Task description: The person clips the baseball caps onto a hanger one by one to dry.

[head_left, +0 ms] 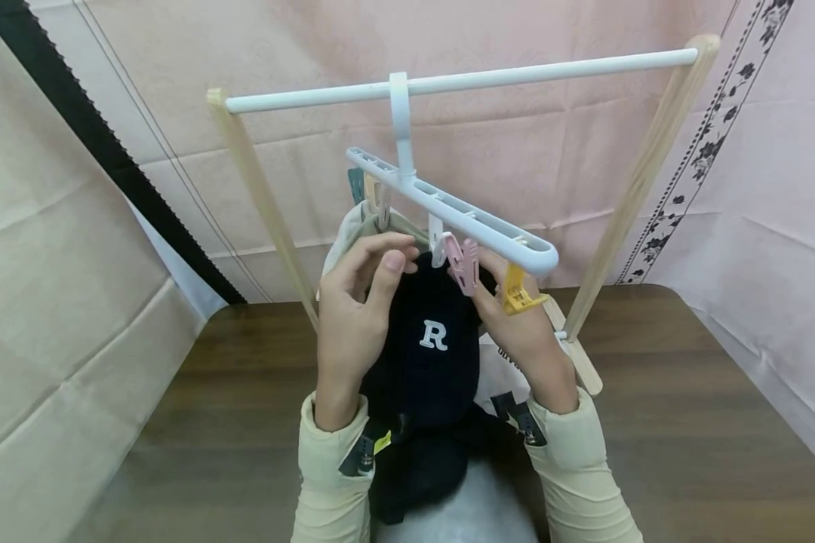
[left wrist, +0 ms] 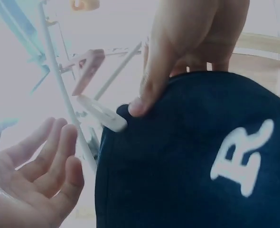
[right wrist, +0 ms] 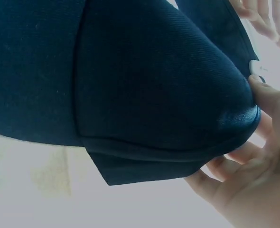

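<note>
A dark navy cap [head_left: 435, 377] with a white letter R hangs below a pale blue clip hanger [head_left: 448, 205]. My right hand [head_left: 526, 332] pinches the cap's upper edge between thumb and fingers, as the right wrist view also shows. Beside that thumb, a white clothespin [left wrist: 104, 116] sits on the cap's edge in the left wrist view. My left hand [head_left: 360, 309] is raised left of the cap with loosely bent fingers; the left wrist view shows it apart from the fabric. A pink clothespin [head_left: 463, 264] and a yellow clothespin [head_left: 518, 292] hang nearer the hanger's front end.
The hanger hooks over a white rod [head_left: 550, 74] between wooden posts [head_left: 641, 181]. Behind my left hand, a pale grey-green item [head_left: 342, 237] hangs from clothespins, one of them teal [head_left: 356, 185]. A brown wooden table [head_left: 244, 422] lies below, with patterned cloth [head_left: 489, 143] behind.
</note>
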Tool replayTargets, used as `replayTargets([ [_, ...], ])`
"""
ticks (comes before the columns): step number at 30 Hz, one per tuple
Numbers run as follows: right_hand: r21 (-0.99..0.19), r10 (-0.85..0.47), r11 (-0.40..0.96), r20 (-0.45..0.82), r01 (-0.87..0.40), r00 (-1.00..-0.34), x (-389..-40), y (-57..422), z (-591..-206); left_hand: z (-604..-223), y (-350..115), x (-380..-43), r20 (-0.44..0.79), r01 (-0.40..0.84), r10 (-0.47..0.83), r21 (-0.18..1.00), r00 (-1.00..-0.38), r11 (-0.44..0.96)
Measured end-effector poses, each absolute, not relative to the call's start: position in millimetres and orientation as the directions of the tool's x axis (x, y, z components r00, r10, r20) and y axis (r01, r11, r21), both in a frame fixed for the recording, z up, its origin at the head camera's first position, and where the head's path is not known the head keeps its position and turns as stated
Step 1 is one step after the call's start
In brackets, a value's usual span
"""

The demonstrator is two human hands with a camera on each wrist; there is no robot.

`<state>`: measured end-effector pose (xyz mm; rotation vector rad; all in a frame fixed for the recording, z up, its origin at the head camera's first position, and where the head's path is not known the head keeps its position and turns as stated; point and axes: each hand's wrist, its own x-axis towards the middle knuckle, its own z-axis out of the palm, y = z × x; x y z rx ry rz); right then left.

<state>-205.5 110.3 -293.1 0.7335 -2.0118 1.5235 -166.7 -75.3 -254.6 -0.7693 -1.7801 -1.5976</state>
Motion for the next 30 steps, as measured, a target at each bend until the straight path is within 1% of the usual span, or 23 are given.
replayTargets([
  [4,-0.668,-0.122,0.264,0.692,-0.695,-0.711,-206,109,-300,-258,-67,-160,0.733,0.732,0.075,0.658,-0.676,0.176],
  [5,-0.652,-0.118,0.276,0.707,-0.707,-0.698,-206,109,-301,-259,-64,-159,0.726,0.724,0.076,0.661,-0.684,0.195],
  [8,-0.579,-0.117,0.328,0.759,-0.746,-0.641,-206,107,-302,-259,-54,-159,0.715,0.705,0.043,0.674,-0.698,0.221],
  [9,-0.568,-0.117,0.332,0.767,-0.753,-0.631,-207,107,-301,-259,-51,-160,0.712,0.698,0.021,0.681,-0.702,0.221],
  [10,-0.571,-0.121,0.296,0.773,-0.766,-0.623,-207,106,-299,-259,-48,-160,0.711,0.694,-0.005,0.687,-0.703,0.215],
  [11,-0.586,-0.129,0.258,0.767,-0.768,-0.629,-207,105,-298,-259,-45,-161,0.711,0.691,-0.034,0.693,-0.703,0.206],
  [13,-0.635,-0.128,0.270,0.721,-0.723,-0.681,-205,106,-296,-259,-41,-162,0.715,0.695,-0.086,0.696,-0.694,0.183],
  [15,-0.658,-0.155,0.322,0.673,-0.681,-0.723,-204,107,-296,-260,-39,-163,0.726,0.710,-0.130,0.687,-0.675,0.153],
  [16,-0.651,-0.177,0.362,0.655,-0.668,-0.735,-203,108,-294,-259,-39,-163,0.737,0.723,-0.147,0.676,-0.660,0.140],
  [18,-0.574,-0.223,0.500,0.638,-0.648,-0.737,-200,111,-293,-258,-39,-163,0.756,0.746,-0.169,0.653,-0.633,0.127],
  [20,-0.491,-0.297,0.537,0.650,-0.686,-0.699,-200,114,-290,-257,-40,-163,0.769,0.764,-0.186,0.635,-0.612,0.116],
  [21,-0.479,-0.322,0.538,0.643,-0.693,-0.695,-200,115,-289,-257,-41,-162,0.773,0.768,-0.192,0.630,-0.605,0.117],
  [23,-0.464,-0.359,0.537,0.631,-0.705,-0.688,-199,119,-287,-257,-45,-162,0.774,0.767,-0.192,0.629,-0.604,0.125],
  [25,-0.465,-0.377,0.552,0.602,-0.693,-0.704,-198,124,-287,-257,-48,-162,0.770,0.762,-0.186,0.635,-0.611,0.128],
  [28,-0.489,-0.380,0.606,0.516,-0.628,-0.768,-195,132,-285,-257,-52,-162,0.752,0.742,-0.184,0.657,-0.632,0.137],
  [30,-0.507,-0.377,0.648,0.436,-0.569,-0.817,-193,138,-284,-257,-54,-161,0.737,0.725,-0.191,0.675,-0.649,0.140],
])
